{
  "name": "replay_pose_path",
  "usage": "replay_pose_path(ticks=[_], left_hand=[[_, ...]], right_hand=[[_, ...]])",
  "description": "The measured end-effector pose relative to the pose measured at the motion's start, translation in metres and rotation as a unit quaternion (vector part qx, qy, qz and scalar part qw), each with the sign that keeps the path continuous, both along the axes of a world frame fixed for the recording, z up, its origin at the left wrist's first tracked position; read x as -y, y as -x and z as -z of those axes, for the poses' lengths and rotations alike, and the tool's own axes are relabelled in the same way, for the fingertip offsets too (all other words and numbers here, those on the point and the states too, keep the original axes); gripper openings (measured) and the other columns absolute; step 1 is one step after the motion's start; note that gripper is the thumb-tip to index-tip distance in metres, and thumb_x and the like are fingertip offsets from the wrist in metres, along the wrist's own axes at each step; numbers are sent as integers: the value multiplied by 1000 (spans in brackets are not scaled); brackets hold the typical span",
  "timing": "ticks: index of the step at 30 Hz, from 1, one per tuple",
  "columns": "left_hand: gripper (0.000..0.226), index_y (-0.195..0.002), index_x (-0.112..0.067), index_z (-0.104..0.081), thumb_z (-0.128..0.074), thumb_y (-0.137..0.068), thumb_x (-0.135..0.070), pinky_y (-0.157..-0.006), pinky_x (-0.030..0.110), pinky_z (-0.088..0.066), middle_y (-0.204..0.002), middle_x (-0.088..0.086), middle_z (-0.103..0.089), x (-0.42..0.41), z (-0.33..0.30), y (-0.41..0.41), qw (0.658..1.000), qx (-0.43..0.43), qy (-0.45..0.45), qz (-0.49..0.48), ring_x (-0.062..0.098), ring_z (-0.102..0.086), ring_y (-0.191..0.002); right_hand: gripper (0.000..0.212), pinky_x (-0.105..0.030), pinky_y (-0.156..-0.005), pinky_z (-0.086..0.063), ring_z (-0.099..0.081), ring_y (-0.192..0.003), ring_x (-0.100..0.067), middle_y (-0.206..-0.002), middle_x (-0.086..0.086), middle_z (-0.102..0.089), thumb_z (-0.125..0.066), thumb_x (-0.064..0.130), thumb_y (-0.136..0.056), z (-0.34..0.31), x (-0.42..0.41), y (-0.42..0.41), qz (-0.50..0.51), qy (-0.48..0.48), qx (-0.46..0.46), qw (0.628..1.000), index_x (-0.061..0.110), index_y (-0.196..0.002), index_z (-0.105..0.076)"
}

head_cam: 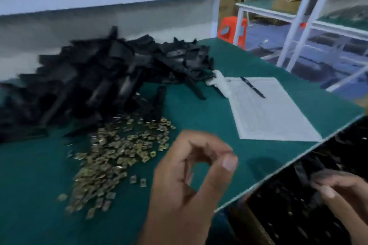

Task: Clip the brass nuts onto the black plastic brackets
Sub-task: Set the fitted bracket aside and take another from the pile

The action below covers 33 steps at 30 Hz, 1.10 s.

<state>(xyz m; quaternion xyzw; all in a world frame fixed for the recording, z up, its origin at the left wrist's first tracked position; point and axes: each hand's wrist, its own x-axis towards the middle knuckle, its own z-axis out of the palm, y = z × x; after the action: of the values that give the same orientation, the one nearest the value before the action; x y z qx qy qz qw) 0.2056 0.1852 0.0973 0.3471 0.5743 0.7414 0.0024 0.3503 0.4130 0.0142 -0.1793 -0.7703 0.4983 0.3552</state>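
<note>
A big heap of black plastic brackets [95,83] covers the far left of the green table [229,59]. In front of it lies a spread of several brass nuts [115,157]. My left hand [191,181] hovers above the table to the right of the nuts, fingers curled loosely with nothing visible between them. My right hand [342,193] is past the table's right edge, over a box of dark parts [288,211], its fingers curled round a black bracket [304,173]. The frame is blurred by motion.
A white printed sheet [272,111] with a dark pen [253,87] on it lies at the right of the table. A white object [219,81] sits beside the bracket heap. White shelving frames [302,16] and an orange stool [231,28] stand beyond the table.
</note>
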Motion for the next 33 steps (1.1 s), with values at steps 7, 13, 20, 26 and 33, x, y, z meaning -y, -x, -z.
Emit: replay_pose_path(ticks=[7, 13, 20, 26, 33], left_hand=[[18, -93, -34, -63, -51, -104, -42, -59, 16, -43, -82, -12, -66, 119, 54, 135, 935, 4, 218, -279, 5, -60, -66], [7, -93, -38, -61, -63, -98, -34, -88, 25, -42, -101, -19, -59, 180, 98, 203, 829, 4, 343, -442, 2, -52, -101], [38, -128, -41, -52, -66, -93, -43, -107, 27, -26, -138, -18, -33, 186, 109, 220, 827, 44, 319, -462, 2, -22, -132], [48, -137, -39, -46, -62, -93, -48, -111, 26, -23, -151, -19, -31, 175, 103, 212, 841, -11, 284, -461, 5, -22, -140], [78, -140, -50, -38, -79, -75, -65, -106, 11, -35, -141, -30, -46, 145, 96, 184, 926, -118, 281, -222, 1, -47, -133]], right_hand=[[52, -4, -75, -46, -67, -91, 3, -103, 16, -72, -61, 75, -80, -15, 102, 157, -233, -70, 60, 968, 30, -104, -69], [22, -23, -104, -33, -38, -124, -11, -128, 15, -46, -68, 53, -87, -20, 161, 296, -195, -299, 97, 929, 41, -103, -59], [21, -29, -85, -47, -63, -104, -18, -111, 7, -67, -64, 19, -96, -5, 140, 342, -113, -311, 76, 941, 26, -116, -63], [30, -3, -76, -45, -62, -93, 5, -100, 26, -67, -64, 16, -97, -29, 158, 330, -129, -12, -90, 987, 46, -98, -65], [20, -10, -92, -40, -53, -117, -7, -115, 18, -52, -66, 30, -92, -27, 212, 300, -277, -78, -104, 952, 42, -101, -52]])
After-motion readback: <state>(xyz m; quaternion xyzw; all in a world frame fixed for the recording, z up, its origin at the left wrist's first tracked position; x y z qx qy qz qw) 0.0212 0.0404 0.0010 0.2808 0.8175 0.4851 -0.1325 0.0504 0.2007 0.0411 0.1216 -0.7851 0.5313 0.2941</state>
